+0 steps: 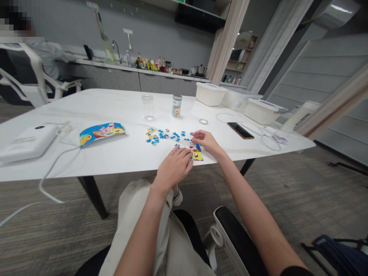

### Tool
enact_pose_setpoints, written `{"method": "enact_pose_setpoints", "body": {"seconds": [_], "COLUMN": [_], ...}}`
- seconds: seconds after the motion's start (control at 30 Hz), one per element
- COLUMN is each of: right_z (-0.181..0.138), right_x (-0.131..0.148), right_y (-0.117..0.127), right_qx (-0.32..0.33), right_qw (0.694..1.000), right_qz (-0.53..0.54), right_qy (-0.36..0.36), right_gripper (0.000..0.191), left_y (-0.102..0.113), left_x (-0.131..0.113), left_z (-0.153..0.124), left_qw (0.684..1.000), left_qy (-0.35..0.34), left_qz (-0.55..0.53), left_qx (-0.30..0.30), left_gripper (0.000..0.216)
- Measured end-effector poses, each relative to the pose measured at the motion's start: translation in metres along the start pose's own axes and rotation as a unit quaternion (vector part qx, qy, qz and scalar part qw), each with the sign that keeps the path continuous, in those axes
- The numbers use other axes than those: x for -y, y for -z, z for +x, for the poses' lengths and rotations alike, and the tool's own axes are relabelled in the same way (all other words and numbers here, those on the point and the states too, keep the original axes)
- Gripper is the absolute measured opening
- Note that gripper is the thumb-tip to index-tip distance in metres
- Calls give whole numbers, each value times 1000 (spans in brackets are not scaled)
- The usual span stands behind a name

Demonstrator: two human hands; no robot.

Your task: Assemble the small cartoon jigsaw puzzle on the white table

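A partly joined jigsaw puzzle (197, 155) with a yellow cartoon face lies near the table's front edge. My left hand (176, 166) rests over its left side, fingers stretched out and hiding part of it. At the puzzle's upper right, my right hand (207, 141) has its fingertips pinched at a small blue puzzle piece (191, 133). Loose puzzle pieces (153, 137), mostly blue and yellow, are scattered to the left of and beyond my hands. The curved picture sheet (103, 132), with cartoon figures on blue, lies farther left.
Beyond the pieces stand a clear jar (148, 107) and a cartoon-printed can (176, 106); a round lid (203, 121) lies nearby. At right are a phone (240, 130), cables and white storage boxes (211, 94). A white device (31, 142) sits at left. Someone sits behind, at far left.
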State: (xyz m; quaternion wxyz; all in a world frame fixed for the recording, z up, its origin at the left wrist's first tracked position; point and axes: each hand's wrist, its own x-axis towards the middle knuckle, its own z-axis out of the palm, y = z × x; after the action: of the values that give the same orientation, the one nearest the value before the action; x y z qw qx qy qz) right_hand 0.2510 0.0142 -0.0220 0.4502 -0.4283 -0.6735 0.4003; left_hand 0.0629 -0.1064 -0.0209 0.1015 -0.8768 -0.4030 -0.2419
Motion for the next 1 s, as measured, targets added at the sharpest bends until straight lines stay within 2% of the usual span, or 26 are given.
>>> {"method": "enact_pose_setpoints", "body": {"seconds": [0.23,0.6,1.0], "right_z": [-2,-3,-3], "right_x": [2,5,0], "right_y": [-1,1,-2], "right_qx": [2,14,6], "right_qw": [1000,1000,996], "right_qz": [-19,12,-83], "right_qy": [-3,-19,21], "right_gripper": [30,31,27], "left_y": [0,0,-1], "left_x": [0,0,1], "left_z": [0,1,0], "left_qw": [1000,1000,1000], "left_qy": [1,0,-4], "left_qz": [1,9,12], "left_qx": [3,8,-1], "left_gripper": [32,31,32]}}
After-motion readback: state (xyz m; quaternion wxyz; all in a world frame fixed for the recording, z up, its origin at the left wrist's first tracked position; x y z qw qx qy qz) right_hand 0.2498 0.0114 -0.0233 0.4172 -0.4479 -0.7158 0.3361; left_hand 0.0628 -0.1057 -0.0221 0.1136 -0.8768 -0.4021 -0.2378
